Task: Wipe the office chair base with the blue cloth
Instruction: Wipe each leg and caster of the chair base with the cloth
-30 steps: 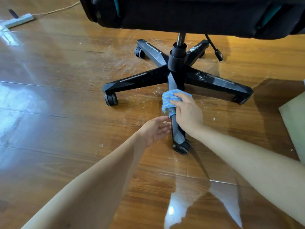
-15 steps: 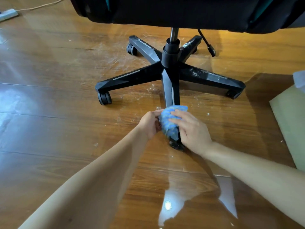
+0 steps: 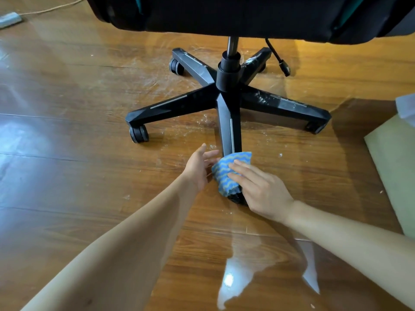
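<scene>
The black five-armed chair base (image 3: 229,104) stands on the wooden floor under the dark seat. A blue cloth with yellow wavy stripes (image 3: 229,173) is draped over the outer end of the near arm, just above its caster. My right hand (image 3: 258,189) lies flat on the cloth from the right, pressing it to the arm. My left hand (image 3: 199,167) sits at the arm's left side, fingers apart, touching the cloth's edge. White dust speckles the right arm (image 3: 283,102) and the far right arm.
Dust and white crumbs lie on the floor (image 3: 190,129) around the hub. A pale green board (image 3: 395,167) lies at the right edge. A black lever (image 3: 278,58) hangs under the seat. A power strip (image 3: 9,19) sits at the far left.
My right hand has drawn the cloth down the near arm from near the hub to the caster end. My left hand followed alongside and opened its fingers.
</scene>
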The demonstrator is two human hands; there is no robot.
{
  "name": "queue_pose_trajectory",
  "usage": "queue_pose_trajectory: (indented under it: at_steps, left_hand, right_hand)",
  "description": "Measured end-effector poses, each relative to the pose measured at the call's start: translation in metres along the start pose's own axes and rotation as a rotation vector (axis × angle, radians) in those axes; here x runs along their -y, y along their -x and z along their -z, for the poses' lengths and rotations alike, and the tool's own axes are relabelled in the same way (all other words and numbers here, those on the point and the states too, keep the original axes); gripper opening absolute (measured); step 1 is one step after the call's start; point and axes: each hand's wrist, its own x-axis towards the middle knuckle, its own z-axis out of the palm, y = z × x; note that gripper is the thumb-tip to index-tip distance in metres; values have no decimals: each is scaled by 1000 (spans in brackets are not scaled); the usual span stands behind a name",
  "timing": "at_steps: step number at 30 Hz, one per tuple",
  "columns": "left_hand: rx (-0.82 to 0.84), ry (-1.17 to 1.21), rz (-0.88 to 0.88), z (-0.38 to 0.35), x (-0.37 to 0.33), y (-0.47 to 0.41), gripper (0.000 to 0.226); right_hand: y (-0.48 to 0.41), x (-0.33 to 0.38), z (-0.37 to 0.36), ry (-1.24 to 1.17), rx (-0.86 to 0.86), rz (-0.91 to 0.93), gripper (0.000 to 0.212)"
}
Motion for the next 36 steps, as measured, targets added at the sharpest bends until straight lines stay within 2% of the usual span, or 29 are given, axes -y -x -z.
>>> queue_pose_trajectory:
  at_steps: [7, 12, 14, 19, 22, 26, 29, 32, 36]
  left_hand:
    - [-29, 117, 11, -6, -1, 4, 60]
    - [-6, 31, -9, 3, -8, 13, 31]
    - [0, 21, -15, 3, -11, 13, 30]
    - [-23, 26, -1, -2, -15, 9, 33]
    - [-108, 27, 4, -10, -17, 7, 35]
    - [-215, -15, -9, -18, -17, 7, 43]
    - [-150, -56, -24, -14, -19, 12, 43]
    - [-104, -98, -38, -6, -27, 15, 42]
    - [-248, -86, -95, -3, -41, 8, 40]
  right_hand:
    - [-124, -45, -5, 32, 90, -289, 42]
    - [-191, -77, -5, 62, 234, -327, 47]
    - [-197, -76, -4, 62, 252, -338, 50]
    - [-154, -45, -3, 167, 300, -252, 43]
    - [-139, -32, -1, 201, 324, -219, 45]
    - [-174, -38, -6, 311, 365, -239, 41]
    - [-204, -44, -12, 419, 430, -208, 43]
    - [-208, -39, -8, 462, 483, -188, 35]
    - [-178, -9, 11, 449, 542, -129, 20]
